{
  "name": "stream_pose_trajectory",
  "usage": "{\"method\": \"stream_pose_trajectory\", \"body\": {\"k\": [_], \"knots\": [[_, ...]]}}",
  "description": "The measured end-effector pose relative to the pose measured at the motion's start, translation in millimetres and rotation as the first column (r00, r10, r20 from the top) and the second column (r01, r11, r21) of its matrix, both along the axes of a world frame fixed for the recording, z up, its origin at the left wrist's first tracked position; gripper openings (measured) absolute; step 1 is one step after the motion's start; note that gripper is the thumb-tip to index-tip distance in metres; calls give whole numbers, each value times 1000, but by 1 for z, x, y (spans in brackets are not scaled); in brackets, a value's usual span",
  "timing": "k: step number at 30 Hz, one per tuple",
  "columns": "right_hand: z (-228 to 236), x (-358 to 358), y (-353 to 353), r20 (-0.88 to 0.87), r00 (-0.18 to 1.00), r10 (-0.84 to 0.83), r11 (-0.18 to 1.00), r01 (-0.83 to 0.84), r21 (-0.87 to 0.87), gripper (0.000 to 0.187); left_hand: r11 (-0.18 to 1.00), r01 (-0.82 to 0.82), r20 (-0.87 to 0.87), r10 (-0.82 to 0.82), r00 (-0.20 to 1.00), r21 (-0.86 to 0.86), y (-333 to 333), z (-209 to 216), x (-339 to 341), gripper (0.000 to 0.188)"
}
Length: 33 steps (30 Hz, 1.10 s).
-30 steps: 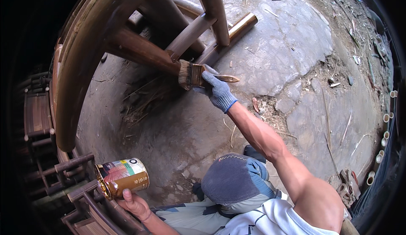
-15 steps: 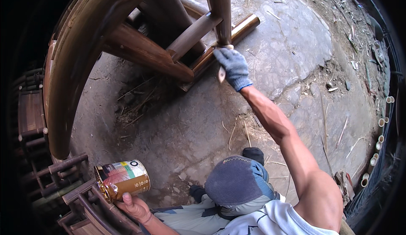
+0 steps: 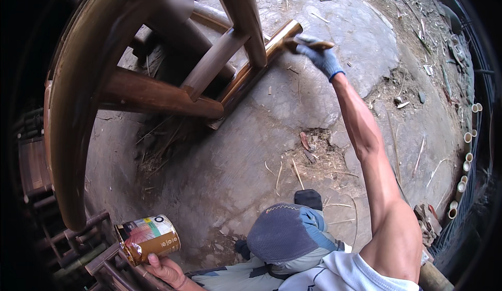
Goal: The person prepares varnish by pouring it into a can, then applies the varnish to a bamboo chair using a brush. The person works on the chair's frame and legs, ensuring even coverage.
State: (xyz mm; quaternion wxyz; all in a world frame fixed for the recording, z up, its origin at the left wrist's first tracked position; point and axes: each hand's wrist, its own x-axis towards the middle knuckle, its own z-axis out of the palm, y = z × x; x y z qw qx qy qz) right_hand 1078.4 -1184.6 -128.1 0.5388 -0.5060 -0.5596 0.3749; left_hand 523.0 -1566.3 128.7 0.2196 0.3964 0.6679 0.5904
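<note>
Right hand (image 3: 320, 58): blue-grey knit glove, wrapped round a flat, wooden-handled paintbrush (image 3: 325, 45), all a blur!
Brush: right at the glossy brown bamboo pole (image 3: 266, 56)'s far end; touching, I can't tell.
Left hand (image 3: 166, 271): bare, grasping a gold-brown cylindrical can (image 3: 166, 243).
Can: well apart from that pole, nearer the person.
</note>
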Motion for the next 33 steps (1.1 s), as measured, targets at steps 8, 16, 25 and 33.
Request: {"method": "stream_pose_trajectory", "body": {"k": [8, 16, 25, 33], "knots": [[-7, -53, 14, 427, 621, -657, 749, 476, 461, 29, 999, -28, 32, 27, 999, 28, -8, 6, -6, 75], [-27, -269, -118, 205, 839, -504, 860, 467, 204, 39, 998, -48, 75, 45, 996, 36, -22, 5, -7, 78], [24, -377, -195, 201, 979, -21, 993, -4, 121, 39, 996, -53, 64, 48, 997, 69, -34, 1, -13, 76], [87, -285, -181, 398, 886, 236, 970, -187, -158, 36, 992, -120, 79, 118, 990, 30, -44, 2, -22, 89]]}}
